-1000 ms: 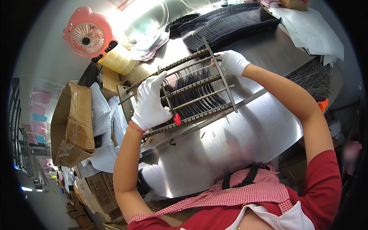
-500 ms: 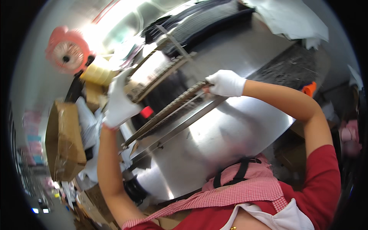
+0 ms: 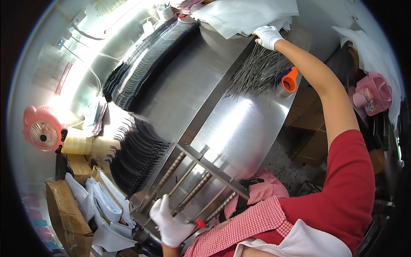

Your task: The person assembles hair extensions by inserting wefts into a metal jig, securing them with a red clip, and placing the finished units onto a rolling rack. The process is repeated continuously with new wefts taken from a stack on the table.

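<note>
My right hand, white-gloved, is at the far end of a loose pile of thin grey metal rods, its fingers closed on rod ends. My left hand, also gloved and slightly blurred, is over the near-left end of a metal rack with ridged crossbars. Its fingers are stretched out and the thumb points toward a small red piece on the rack. The rack lies at the near edge of the steel table, close to my apron. Whether the left palm touches the rack is hidden.
Black curved pieces with hooked ends lie in a row left of the rack. A long stack of dark strips runs farther back. An orange ring-shaped holder stands beside the rods. Left are a cardboard box and a pink fan.
The rack, earlier raised in my right hand, is now down at the near table edge. My right hand has let it go and reached far to the rods; my left hand has come nearer.
</note>
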The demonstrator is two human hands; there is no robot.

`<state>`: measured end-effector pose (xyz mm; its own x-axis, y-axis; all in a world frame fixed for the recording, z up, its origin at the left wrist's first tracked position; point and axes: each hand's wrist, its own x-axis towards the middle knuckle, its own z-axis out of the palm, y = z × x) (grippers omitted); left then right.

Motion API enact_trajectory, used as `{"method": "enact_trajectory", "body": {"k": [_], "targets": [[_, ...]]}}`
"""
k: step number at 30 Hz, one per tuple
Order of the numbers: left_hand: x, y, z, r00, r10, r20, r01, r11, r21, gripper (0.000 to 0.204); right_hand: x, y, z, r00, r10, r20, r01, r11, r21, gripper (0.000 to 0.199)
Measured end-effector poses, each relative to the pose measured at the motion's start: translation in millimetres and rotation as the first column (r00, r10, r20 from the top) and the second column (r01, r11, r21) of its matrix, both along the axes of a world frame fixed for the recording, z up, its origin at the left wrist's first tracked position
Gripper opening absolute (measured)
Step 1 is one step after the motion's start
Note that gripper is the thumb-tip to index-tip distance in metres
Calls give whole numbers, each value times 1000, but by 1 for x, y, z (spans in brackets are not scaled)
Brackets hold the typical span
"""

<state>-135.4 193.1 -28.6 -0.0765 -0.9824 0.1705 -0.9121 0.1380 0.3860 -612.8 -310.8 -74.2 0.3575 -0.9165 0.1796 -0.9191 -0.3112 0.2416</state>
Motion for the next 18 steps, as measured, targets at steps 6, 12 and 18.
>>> {"method": "enact_trajectory", "body": {"k": [6, 12, 18], "targets": [[-37, -23, -109, 987, 159, -15, -152, 964, 217, 100, 114, 175, -15, 740, 318, 593, -638, 611, 468, 22], [-71, -81, -170, 980, 198, -4, -196, 972, 133, 101, 203, 364, -97, 886, 115, 450, -456, 392, 799, 59], [-77, -92, -181, 975, 222, -11, -214, 952, 218, 108, 241, 404, -167, 898, 75, 434, -368, 668, 646, 34]]}}
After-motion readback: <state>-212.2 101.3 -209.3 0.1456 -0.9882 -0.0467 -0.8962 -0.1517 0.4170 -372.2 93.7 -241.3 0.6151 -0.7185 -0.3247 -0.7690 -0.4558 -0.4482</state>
